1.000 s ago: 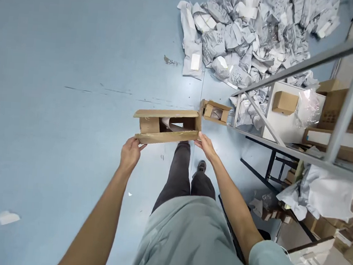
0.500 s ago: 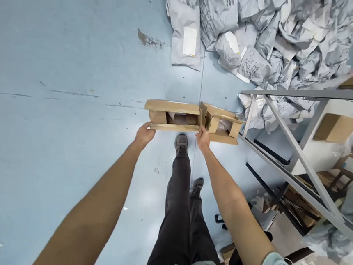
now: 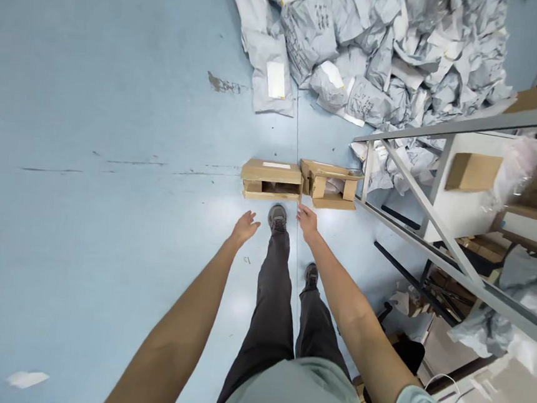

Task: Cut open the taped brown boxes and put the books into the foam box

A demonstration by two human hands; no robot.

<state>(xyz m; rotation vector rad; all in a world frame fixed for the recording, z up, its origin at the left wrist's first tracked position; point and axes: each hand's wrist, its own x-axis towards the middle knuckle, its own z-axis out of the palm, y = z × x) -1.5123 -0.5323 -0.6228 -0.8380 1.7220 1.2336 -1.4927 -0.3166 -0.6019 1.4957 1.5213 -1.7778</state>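
- The left hand (image 3: 246,228) is hovering over the floor (image 3: 102,275), fingers spread, gripping nothing.
- The right hand (image 3: 307,220) is hanging near the left box's right end, fingers loosely curled and empty; whether a fingertip is touching the cardboard cannot be told.
- The left box (image 3: 266,171) is resting on the floor, well apart from the floor's edge at the upper right, its open side facing the person.
- The right box (image 3: 334,204) is standing just beside it, near the metal frame (image 3: 366,169); its open side is also facing the person.
- Caution: the front shoe (image 3: 277,218) is standing close to the left box; a forward step is likely to be knocking it out of line.
- Caution: the right fingers are lying close to the box's end; catching an edge there could be dragging or tipping it.
- Caution: pushing the right box sideways could be jamming it against the frame.
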